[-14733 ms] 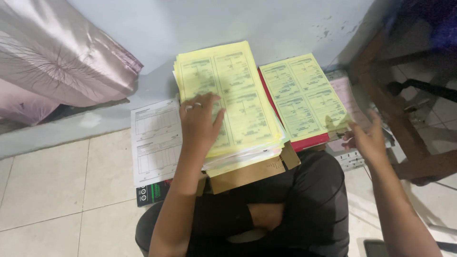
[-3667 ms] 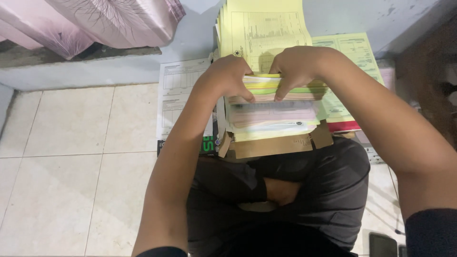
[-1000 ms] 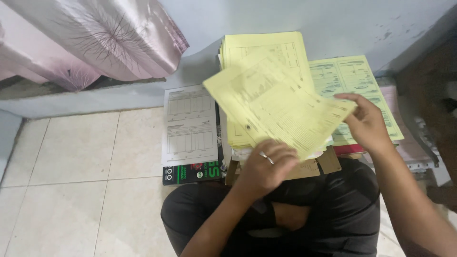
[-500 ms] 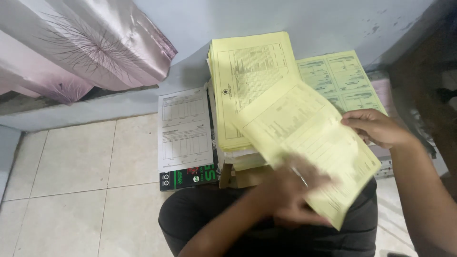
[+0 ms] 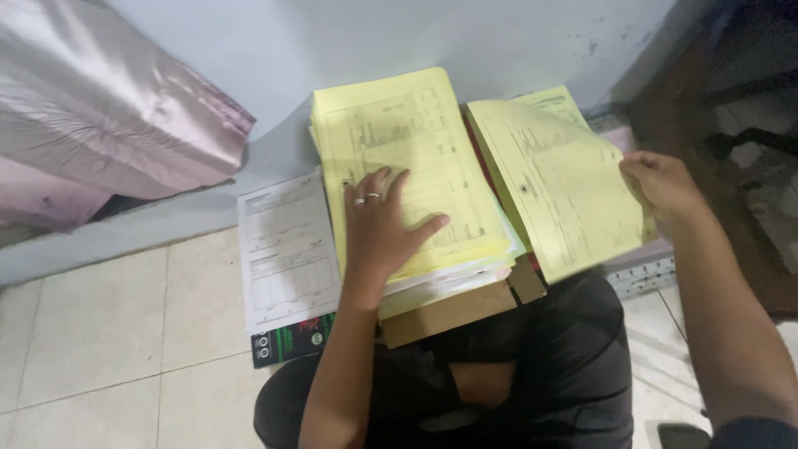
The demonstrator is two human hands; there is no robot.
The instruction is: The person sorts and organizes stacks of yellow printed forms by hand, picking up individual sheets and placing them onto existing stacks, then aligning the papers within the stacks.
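Note:
A thick stack of yellow printed forms point(image 5: 399, 141) rests on a brown cardboard box point(image 5: 449, 312) on my lap. My left hand point(image 5: 382, 224), with a ring on one finger, lies flat on the lower part of that stack, fingers spread. My right hand point(image 5: 661, 183) grips the right edge of a loose yellow sheet point(image 5: 557, 187), held tilted over a second yellow pile point(image 5: 565, 104) to the right of the stack.
White printed forms point(image 5: 283, 249) lie on the tiled floor point(image 5: 100, 333) to the left, on top of a dark green-printed box point(image 5: 291, 341). A shiny pink fabric bundle point(image 5: 100, 116) leans on the pale wall point(image 5: 349, 41). Dark wooden furniture point(image 5: 731, 91) stands at the right.
My right hand carried the loose yellow sheet from over my lap to the right, above the second pile. My left hand let go of it and came down flat on the main stack.

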